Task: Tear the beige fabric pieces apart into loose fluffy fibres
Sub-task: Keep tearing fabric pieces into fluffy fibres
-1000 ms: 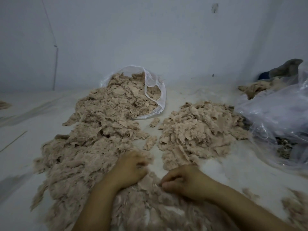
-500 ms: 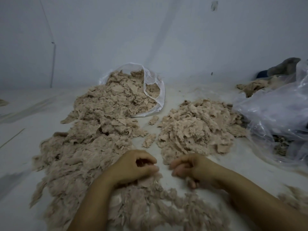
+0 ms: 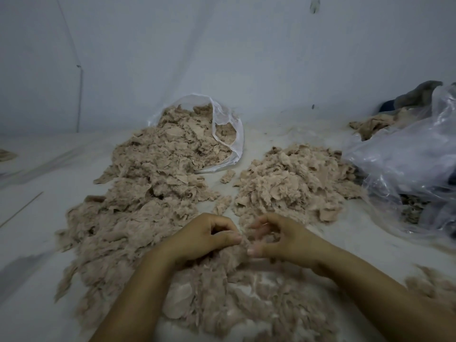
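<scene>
Piece in hand: a small tuft [image 3: 244, 243] in the lower centre, pinched from both sides and pulled thin.
Hands: left hand [image 3: 204, 236] and right hand [image 3: 283, 239] close together, fingers curled, each pinching the tuft.
Done: fluffy fibres [image 3: 222, 299] lie under the wrists; a second heap [image 3: 291, 183] sits right of centre.
Left: many flat fabric pieces [image 3: 158, 169] spill from the bag [image 3: 229, 124] at upper centre; I judge much work remains.
Around: a crumpled plastic sheet [image 3: 407, 164] at the right edge, all on the pale surface [image 3: 49, 193].
Change: half a second ago the hands were apart, the left fist low on the fibres; now they meet on one tuft, slightly higher.
</scene>
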### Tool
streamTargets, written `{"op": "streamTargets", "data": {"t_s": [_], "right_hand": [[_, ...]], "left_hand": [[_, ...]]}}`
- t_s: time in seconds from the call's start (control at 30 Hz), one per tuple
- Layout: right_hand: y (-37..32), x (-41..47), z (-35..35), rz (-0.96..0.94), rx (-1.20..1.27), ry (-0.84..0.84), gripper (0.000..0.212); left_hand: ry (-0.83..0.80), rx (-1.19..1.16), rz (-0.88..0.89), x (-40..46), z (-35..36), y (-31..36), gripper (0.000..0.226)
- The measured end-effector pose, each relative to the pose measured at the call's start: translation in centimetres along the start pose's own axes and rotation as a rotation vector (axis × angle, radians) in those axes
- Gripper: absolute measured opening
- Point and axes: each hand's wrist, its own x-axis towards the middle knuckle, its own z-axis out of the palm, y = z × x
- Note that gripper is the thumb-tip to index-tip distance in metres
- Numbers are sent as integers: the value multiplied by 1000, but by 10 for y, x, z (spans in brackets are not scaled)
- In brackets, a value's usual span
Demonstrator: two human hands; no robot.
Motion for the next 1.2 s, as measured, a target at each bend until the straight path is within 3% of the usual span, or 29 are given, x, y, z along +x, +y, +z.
{"op": "streamTargets", "data": {"t_s": [0.07,0.13,0.2,0.3,0.37,0.47,0.53,0.63,0.73,0.8,0.83,0.9,0.97,1.03,1.1,1.2], "right_hand": [[-1,4,12,-27,144,-57,27],[1,10,17,-19,259,11,8],[5,12,15,-4,330,97,14],[10,11,13,-40,322,74,14],[13,12,14,-67,356,73,11],[16,19,14,-125,403,165,9],[19,23,15,-161,384,229,10],[29,24,20,-213,300,299,13],[35,25,14,-300,333,465,15],[35,24,6,-354,407,535,17],[36,23,4,-369,431,525,19],[38,22,5,-404,362,489,27],[38,21,9,-472,173,504,37],[36,20,13,-587,-21,544,37],[36,20,15,-728,-181,573,21],[39,20,15,-811,-291,601,13]], "left_hand": [[39,19,1,6,6,-2,24],[180,84,-27,12,9,-9,33],[355,39,-58,14,11,-18,39],[519,-141,-66,16,7,-24,40],[447,-161,-40,16,3,-25,44],[164,74,-112,15,5,-26,40],[74,179,-157,15,9,-31,49],[98,141,-212,14,8,-36,31],[110,275,-219,9,-3,-41,3],[100,354,-274,3,-9,-42,7],[97,324,-275,1,-10,-40,4],[141,145,-194,-3,-8,-25,20],[289,-63,-168,0,-4,-7,38],[361,-183,-262,10,-1,5,59],[246,-290,-382,18,5,13,66],[174,-450,-381,26,18,11,52]]}}
